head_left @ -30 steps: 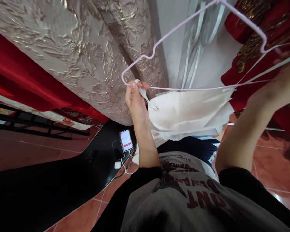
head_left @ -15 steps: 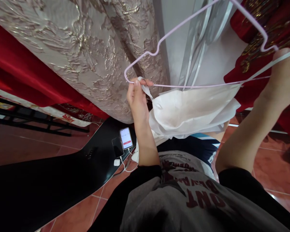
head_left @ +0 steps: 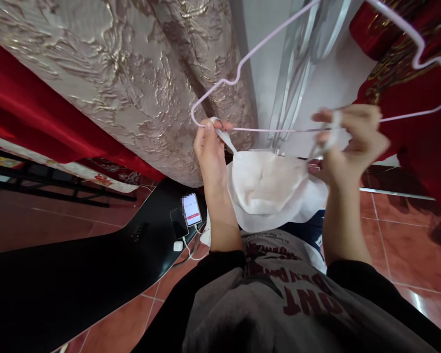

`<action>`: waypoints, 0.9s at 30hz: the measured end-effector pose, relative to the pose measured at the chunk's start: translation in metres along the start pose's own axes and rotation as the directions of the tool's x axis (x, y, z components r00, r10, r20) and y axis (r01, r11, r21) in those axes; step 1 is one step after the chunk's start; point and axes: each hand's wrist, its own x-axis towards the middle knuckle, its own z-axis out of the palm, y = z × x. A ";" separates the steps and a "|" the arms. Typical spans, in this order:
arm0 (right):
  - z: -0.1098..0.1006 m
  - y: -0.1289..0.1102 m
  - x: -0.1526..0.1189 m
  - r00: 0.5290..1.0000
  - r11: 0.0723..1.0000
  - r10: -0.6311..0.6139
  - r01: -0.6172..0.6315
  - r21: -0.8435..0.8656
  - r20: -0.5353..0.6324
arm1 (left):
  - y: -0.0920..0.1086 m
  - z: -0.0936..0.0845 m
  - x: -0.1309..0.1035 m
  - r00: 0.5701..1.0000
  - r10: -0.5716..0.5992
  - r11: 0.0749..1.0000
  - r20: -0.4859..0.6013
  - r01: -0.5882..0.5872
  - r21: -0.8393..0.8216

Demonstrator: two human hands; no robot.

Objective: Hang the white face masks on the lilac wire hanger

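Two hands hold one thin pale purple wire hanger (head_left: pixel 316 129) up high. Its long bottom bar runs left to right. The left hand (head_left: pixel 209 152) pinches the bar's left corner and a white strap. The right hand (head_left: pixel 347 142) is blurry; it closes on the other strap near the middle of the bar. The soft white cloth garment (head_left: pixel 272 193) sags below, between both hands. A beige and gold curtain (head_left: pixel 132 73) hangs close on the left. Red tile floor (head_left: pixel 400 225) lies open below.

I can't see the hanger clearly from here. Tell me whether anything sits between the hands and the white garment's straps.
Nothing visible does. Left hand pinches one strap against the hanger; right hand grips the white garment's other strap.
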 end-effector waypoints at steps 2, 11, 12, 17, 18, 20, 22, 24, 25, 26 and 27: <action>0.007 -0.011 -0.009 0.998 0.999 -0.030 0.031 0.014 -0.061 | 0.001 0.000 -0.001 1.000 0.019 0.999 -0.004 -0.018 0.030; 0.006 -0.016 -0.016 0.995 0.992 0.023 -0.011 0.127 -0.099 | -0.010 -0.042 0.009 0.865 0.486 0.869 -0.123 -0.465 0.170; 0.006 -0.017 -0.017 0.995 0.990 0.031 -0.017 0.141 -0.096 | -0.009 -0.050 0.012 0.836 0.537 0.837 -0.116 -0.509 0.201; 0.007 -0.020 -0.017 0.996 0.993 0.035 -0.025 0.118 -0.083 | 0.013 -0.063 0.032 0.861 0.484 0.826 0.157 -0.508 0.242; 0.007 -0.021 -0.017 0.996 0.992 0.029 -0.018 0.122 -0.083 | 0.019 -0.059 0.038 0.863 0.444 0.830 0.241 -0.498 0.251; 0.007 -0.023 -0.017 0.996 0.989 0.025 -0.012 0.147 -0.082 | 0.032 -0.047 0.050 0.834 0.387 0.816 0.394 -0.509 0.276; 0.006 -0.024 -0.017 0.997 0.986 0.035 -0.022 0.166 -0.075 | 0.043 -0.032 0.063 0.796 0.360 0.789 0.486 -0.538 0.296; 0.007 -0.025 -0.018 0.995 0.985 0.045 -0.030 0.170 -0.085 | 0.052 -0.017 0.075 0.765 0.359 0.756 0.535 -0.575 0.313; 0.007 -0.025 -0.019 0.995 0.984 0.050 -0.034 0.174 -0.091 | 0.055 -0.009 0.080 0.748 0.352 0.740 0.563 -0.591 0.322; 0.007 -0.024 -0.019 0.994 0.983 0.057 -0.040 0.178 -0.091 | 0.058 -0.002 0.085 0.730 0.337 0.725 0.595 -0.604 0.331; 0.007 -0.024 -0.020 0.994 0.983 0.062 -0.046 0.176 -0.088 | 0.060 0.004 0.088 0.715 0.312 0.711 0.625 -0.612 0.345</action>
